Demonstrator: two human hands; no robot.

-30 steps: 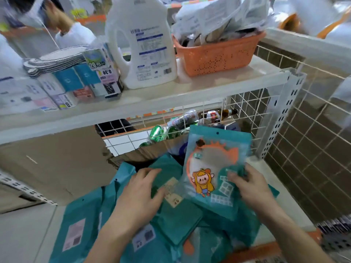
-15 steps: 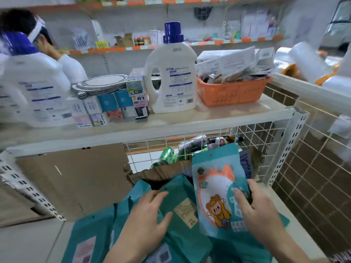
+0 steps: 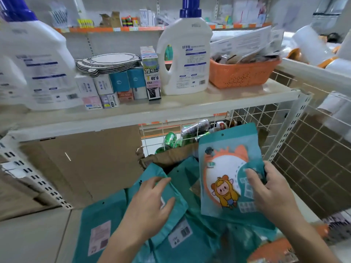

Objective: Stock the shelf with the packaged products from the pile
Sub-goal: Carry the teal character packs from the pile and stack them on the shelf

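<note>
Lighting bright, even, diffuse, shadows soft; wide-angle bowing at edges; motion blur on left detergent bottle (image 3: 34,59) and right margin.

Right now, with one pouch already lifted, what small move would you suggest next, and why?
Probably curl the left hand round the top pouch of the pile and lift it: its fingers lie spread there, gripping nothing, while the right hand holds the cartoon pouch upright.
</note>
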